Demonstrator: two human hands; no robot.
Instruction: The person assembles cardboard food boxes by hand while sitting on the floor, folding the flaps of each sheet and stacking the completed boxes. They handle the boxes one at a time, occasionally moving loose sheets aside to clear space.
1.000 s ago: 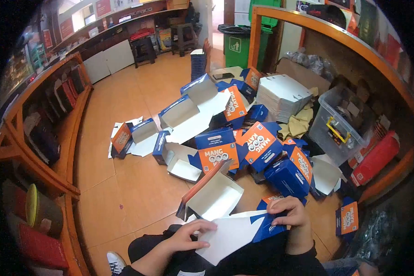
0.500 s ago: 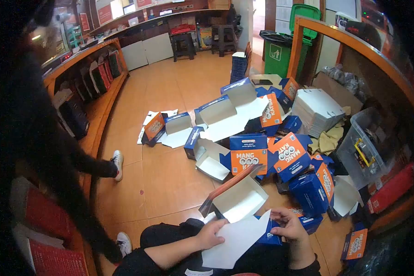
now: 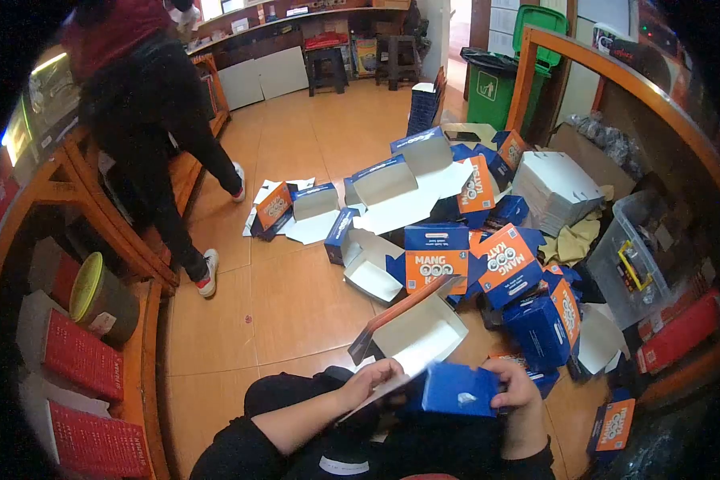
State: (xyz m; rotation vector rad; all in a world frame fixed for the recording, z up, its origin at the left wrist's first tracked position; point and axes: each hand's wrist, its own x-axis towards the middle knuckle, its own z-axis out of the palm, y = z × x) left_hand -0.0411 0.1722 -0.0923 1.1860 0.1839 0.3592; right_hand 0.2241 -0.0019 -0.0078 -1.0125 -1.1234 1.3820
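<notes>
Blue carton is clasped by left hand and right hand, both grips closed on it; panels likely need squaring before creasing.

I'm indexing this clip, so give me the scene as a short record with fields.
Left hand: holds the blue box by its white flap
Right hand: holds the blue box's right side
Ahead: open box on the floor, white inside up
Beyond: pile of blue-and-orange boxes
Right: clear tub, stack of flat cartons
Left: another person standing by the shelves
</notes>
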